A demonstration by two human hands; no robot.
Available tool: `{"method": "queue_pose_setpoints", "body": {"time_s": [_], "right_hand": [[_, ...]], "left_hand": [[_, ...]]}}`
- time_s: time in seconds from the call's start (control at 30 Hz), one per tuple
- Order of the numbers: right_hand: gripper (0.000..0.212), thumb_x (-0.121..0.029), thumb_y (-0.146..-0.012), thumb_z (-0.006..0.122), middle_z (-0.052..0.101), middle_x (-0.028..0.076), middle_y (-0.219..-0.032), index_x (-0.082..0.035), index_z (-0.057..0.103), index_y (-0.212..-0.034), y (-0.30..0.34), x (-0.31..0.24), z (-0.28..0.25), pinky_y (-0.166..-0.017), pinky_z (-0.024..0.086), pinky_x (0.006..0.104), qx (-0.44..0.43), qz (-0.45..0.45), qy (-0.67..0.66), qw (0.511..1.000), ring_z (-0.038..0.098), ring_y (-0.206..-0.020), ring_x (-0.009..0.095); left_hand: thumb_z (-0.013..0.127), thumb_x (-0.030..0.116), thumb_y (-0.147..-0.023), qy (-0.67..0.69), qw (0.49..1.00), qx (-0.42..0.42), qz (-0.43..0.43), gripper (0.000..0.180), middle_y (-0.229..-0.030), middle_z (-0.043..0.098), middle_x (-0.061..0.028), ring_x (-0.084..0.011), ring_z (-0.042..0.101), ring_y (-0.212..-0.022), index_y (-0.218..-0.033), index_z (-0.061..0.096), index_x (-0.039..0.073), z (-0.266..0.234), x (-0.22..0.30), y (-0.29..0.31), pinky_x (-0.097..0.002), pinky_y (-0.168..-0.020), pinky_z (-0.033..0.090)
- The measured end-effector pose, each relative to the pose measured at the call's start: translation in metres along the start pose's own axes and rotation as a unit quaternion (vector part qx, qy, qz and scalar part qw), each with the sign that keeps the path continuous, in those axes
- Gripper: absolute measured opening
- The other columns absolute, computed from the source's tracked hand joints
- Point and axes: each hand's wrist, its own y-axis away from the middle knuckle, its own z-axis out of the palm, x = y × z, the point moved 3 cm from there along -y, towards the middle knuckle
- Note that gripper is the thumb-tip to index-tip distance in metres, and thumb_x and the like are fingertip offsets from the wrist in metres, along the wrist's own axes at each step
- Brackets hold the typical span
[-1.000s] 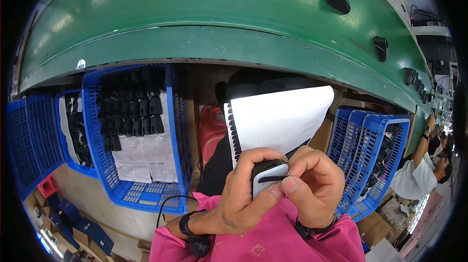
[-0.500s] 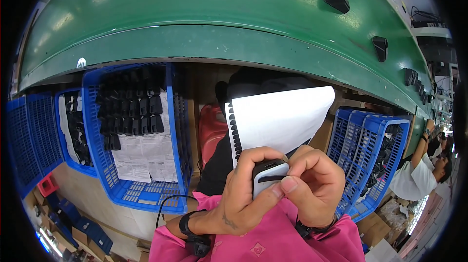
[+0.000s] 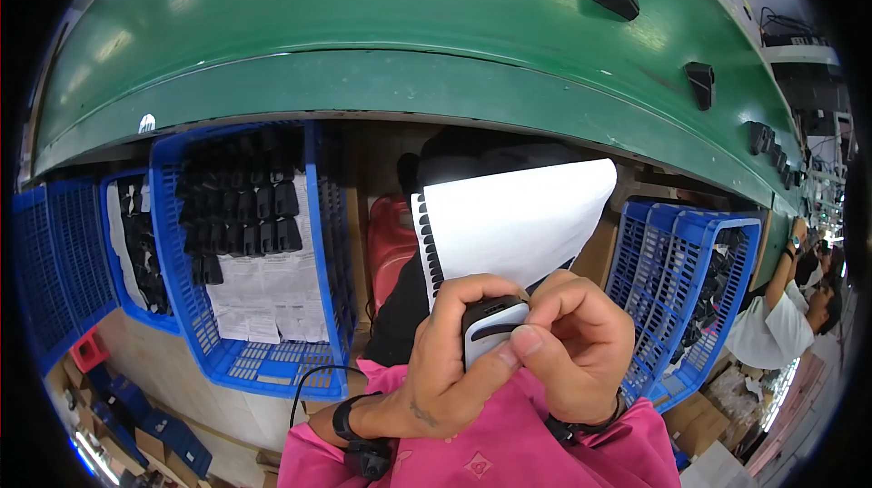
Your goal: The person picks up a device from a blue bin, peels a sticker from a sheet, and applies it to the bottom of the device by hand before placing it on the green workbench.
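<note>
While the left hand point(image 3: 443, 363) clasps the case point(image 3: 474, 348), likely steadying it, the right hand point(image 3: 581, 353) bends thumb and finger at the strip point(image 3: 495, 331) beyond the left thumb, hold unclear.

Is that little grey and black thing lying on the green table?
No, the left hand is holding the grey and black thing.

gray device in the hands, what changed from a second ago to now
Little: the picture slid slightly left, likely a small head movement, and the gray device shifted left with it. Nothing was taken hold of or let go: the left hand and right hand stayed on it.
</note>
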Motion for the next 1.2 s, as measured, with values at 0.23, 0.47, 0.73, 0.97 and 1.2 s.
{"method": "queue_pose_setpoints", "body": {"time_s": [0.23, 0.47, 0.73, 0.97, 1.2], "right_hand": [[0.011, -0.001, -0.082, 0.069, 0.057, 0.005, -0.076, 0.002, 0.058, -0.083, -0.0018, 0.0067, -0.0032, -0.055, 0.040, 0.0187, 0.002, -0.066, 0.003, 0.998, 0.051, -0.062, 0.005], [0.011, -0.001, -0.082, 0.068, 0.057, 0.005, -0.075, 0.002, 0.057, -0.082, -0.0018, 0.0079, -0.0043, -0.054, 0.038, 0.0187, 0.003, -0.065, 0.003, 0.998, 0.050, -0.062, 0.004], [0.011, 0.000, -0.082, 0.067, 0.056, 0.005, -0.075, 0.002, 0.057, -0.081, -0.0020, 0.0086, -0.0041, -0.053, 0.037, 0.0187, 0.002, -0.069, -0.003, 0.998, 0.048, -0.062, 0.004], [0.011, -0.001, -0.084, 0.067, 0.056, 0.004, -0.075, 0.002, 0.056, -0.081, -0.0009, 0.0091, -0.0028, -0.054, 0.038, 0.0185, 0.007, -0.048, -0.023, 0.999, 0.048, -0.062, 0.004], [0.011, -0.002, -0.084, 0.066, 0.056, 0.004, -0.076, 0.002, 0.056, -0.081, -0.0003, 0.0093, -0.0025, -0.054, 0.038, 0.0184, 0.018, -0.039, -0.035, 0.998, 0.049, -0.063, 0.004]], "left_hand": [[0.057, 0.005, -0.086, 0.011, 1.000, 0.003, -0.004, 0.038, -0.098, 0.060, -0.0137, -0.0147, 0.059, -0.084, -0.119, 0.041, -0.003, 0.0007, -0.0013, 0.0002, -0.0278, -0.073, 0.048], [0.056, 0.007, -0.087, -0.002, 1.000, 0.005, 0.001, 0.037, -0.097, 0.060, -0.0135, -0.0142, 0.058, -0.084, -0.119, 0.041, -0.003, 0.0017, -0.0003, -0.0004, -0.0278, -0.073, 0.048], [0.055, 0.007, -0.088, -0.002, 1.000, 0.004, 0.001, 0.035, -0.097, 0.060, -0.0134, -0.0133, 0.058, -0.081, -0.118, 0.041, -0.004, 0.0022, 0.0021, -0.0008, -0.0274, -0.071, 0.048], [0.054, 0.006, -0.089, -0.004, 1.000, 0.002, 0.003, 0.034, -0.095, 0.060, -0.0132, -0.0132, 0.058, -0.079, -0.119, 0.041, -0.004, 0.0025, 0.0027, -0.0007, -0.0270, -0.069, 0.048], [0.054, 0.005, -0.089, 0.007, 1.000, 0.007, -0.011, 0.034, -0.095, 0.060, -0.0127, -0.0130, 0.058, -0.079, -0.119, 0.041, -0.004, 0.0035, 0.0033, -0.0003, -0.0268, -0.069, 0.048]]}}
